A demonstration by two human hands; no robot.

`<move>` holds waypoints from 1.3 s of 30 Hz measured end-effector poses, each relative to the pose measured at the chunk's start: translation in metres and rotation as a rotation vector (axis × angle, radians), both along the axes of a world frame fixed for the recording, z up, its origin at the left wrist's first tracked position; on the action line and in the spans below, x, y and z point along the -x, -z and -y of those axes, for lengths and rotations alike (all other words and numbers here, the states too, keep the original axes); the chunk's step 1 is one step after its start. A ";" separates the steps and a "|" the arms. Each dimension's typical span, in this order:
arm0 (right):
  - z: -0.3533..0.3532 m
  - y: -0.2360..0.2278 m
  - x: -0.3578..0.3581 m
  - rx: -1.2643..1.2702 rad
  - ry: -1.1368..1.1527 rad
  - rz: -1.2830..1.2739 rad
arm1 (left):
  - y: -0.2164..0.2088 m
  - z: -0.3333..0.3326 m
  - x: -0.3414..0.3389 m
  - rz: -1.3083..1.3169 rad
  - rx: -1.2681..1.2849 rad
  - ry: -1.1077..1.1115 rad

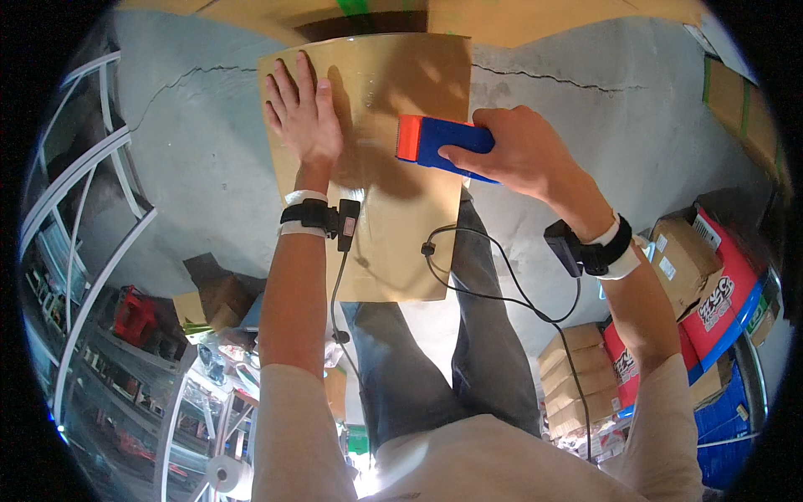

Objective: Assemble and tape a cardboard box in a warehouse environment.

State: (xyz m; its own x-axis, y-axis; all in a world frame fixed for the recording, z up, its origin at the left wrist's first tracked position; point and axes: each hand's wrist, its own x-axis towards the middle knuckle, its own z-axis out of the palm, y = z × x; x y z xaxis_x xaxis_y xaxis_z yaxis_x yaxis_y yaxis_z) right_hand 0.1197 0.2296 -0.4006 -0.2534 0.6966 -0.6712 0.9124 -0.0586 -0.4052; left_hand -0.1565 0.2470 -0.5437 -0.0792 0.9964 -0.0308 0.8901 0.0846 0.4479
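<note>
A large cardboard box (393,251) with a flat brown top is in front of my legs. My left hand (305,117) lies flat on its far left part, fingers spread and holding nothing. Over the box's right side, my right hand (519,155) grips a blue tape dispenser (447,144) with an orange front end. That orange end points left, toward my left hand. The dispenser casts a shadow on the cardboard; whether it touches the surface I cannot tell. A shiny strip, seemingly clear tape (361,197), runs along the middle of the box.
Black wrist devices with a looping cable (502,293) hang across the box and my legs. White metal rack frames (84,167) stand at left. Stacked small cartons (577,376) and red-and-blue packages (711,301) line the right. More cardboard (519,21) lies beyond the cracked grey floor (602,117).
</note>
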 end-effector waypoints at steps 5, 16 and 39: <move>0.005 -0.024 0.003 -0.052 0.023 -0.094 | -0.001 -0.001 0.009 0.028 0.032 -0.002; 0.010 -0.051 -0.049 -0.200 -0.012 -0.019 | 0.004 -0.002 0.006 0.041 0.047 0.005; 0.031 0.022 -0.139 -0.136 0.020 0.048 | 0.009 0.001 -0.002 -0.214 -0.124 0.045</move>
